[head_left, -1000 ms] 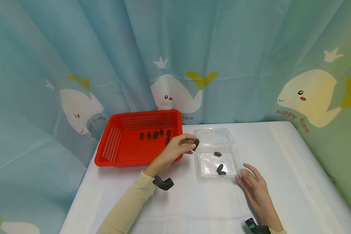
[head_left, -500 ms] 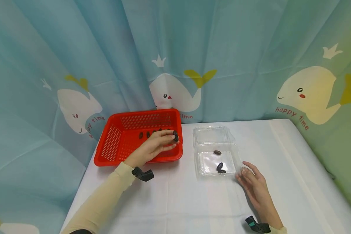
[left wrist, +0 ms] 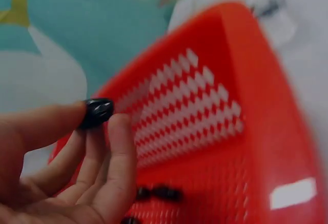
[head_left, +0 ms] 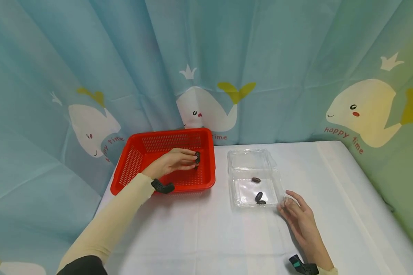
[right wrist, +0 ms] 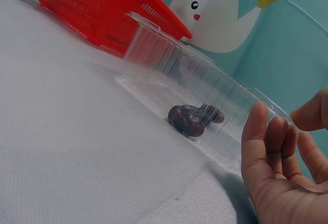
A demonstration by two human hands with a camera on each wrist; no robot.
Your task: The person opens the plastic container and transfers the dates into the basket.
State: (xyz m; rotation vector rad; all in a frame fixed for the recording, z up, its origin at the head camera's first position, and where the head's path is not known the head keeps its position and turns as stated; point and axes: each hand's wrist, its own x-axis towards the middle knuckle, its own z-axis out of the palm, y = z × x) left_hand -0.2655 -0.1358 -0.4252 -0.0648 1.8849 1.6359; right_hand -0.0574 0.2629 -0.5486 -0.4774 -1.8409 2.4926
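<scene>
In the left wrist view, the thumb and fingers of my left hand [left wrist: 77, 167] pinch a glossy, dark, oval date [left wrist: 97, 113]. The head view places this hand [head_left: 173, 162] over the right half of the red plastic basket [head_left: 137, 191]. More dates [left wrist: 166, 193] lie on the basket floor below, partly hidden by the hand. My right hand [head_left: 301, 221] holds the near right corner of a clear plastic clamshell box [head_left: 239, 191], thumb on the rim and fingers against the outside wall. Inside the box, one date [head_left: 256, 180] lies apart from two close together [head_left: 259, 196].
The box's lid [head_left: 249, 158] is folded back behind it, to the right of the basket. A white cloth [head_left: 220, 236] covers the table. Behind the table's far edge hangs a blue-green curtain [head_left: 282, 107] with whale prints.
My left hand has moved left with the date, from beside the clear box to over the red basket, and lower into it. The right hand stays at the box's corner.
</scene>
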